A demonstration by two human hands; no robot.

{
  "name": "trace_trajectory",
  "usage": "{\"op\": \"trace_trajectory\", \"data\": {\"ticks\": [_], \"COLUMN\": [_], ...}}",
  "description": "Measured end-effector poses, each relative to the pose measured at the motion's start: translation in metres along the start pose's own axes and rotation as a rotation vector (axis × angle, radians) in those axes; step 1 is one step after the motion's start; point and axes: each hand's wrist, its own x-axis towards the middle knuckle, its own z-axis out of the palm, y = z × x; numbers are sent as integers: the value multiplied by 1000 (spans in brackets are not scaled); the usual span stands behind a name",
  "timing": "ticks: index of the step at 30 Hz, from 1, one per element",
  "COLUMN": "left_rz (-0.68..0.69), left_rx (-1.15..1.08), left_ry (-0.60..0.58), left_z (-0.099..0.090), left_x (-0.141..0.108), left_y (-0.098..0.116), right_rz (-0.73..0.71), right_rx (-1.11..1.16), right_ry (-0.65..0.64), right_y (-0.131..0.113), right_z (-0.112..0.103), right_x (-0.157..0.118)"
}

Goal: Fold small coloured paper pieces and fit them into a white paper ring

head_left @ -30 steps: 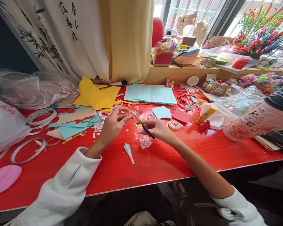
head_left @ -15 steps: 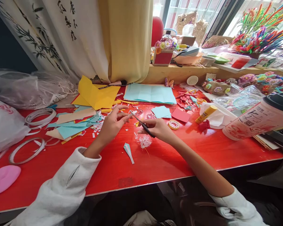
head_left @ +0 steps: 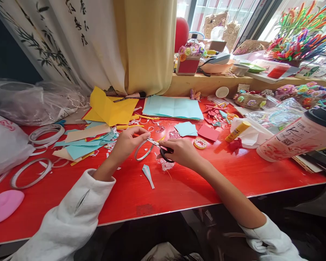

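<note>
My left hand (head_left: 130,148) is closed in a pinch, and a thin, nearly used-up roll of tape (head_left: 143,156) hangs just below its fingertips. Exactly where the fingers grip the ring is hard to see. My right hand (head_left: 186,154) is closed on black-handled scissors (head_left: 165,155), whose blades point left and meet the top of the ring beside my left thumb. Below the hands, a small light-blue and white folded paper piece (head_left: 148,176) lies on the red table (head_left: 179,192). White paper shreds (head_left: 167,165) are partly hidden under my right hand.
Blue paper sheets (head_left: 174,108) and a yellow folded sheet (head_left: 111,110) lie at the back. Paper scraps (head_left: 84,146) and tape rolls (head_left: 31,174) are at left. A glue stick (head_left: 237,131), small tape roll (head_left: 200,144) and large cup (head_left: 296,136) stand or lie at right.
The tape ring now shows between my hands. My right hand has turned, so the scissor handles face the camera and the blades lie flatter. My left hand has lowered slightly.
</note>
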Motion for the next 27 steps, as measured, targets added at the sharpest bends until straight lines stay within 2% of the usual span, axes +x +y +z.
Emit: {"op": "trace_trajectory", "data": {"ticks": [3, 7, 11, 16, 23, 25, 27], "left_rz": [-53, -166, -313, -439, -498, -470, -380], "left_rx": [-89, -333, -563, -744, -856, -899, -943], "left_ry": [11, 39, 73, 146, 230, 254, 308], "left_z": [2, 7, 12, 16, 23, 18, 7], "left_x": [1, 1, -1, -2, -3, -1, 4], "left_y": [-3, -7, -5, -1, -1, -4, -10], "right_rz": [-7, -19, -3, 15, 29, 24, 26], "right_rx": [-51, -61, -70, -84, -137, -133, -115], "right_ry": [4, 2, -16, -21, -27, -30, -36], "right_y": [0, 0, -2, -4, -7, -6, -5], "right_z": [0, -1, -1, -2, -1, 0, 0], "right_x": [0, 0, 0, 1, 1, 1, 0]}}
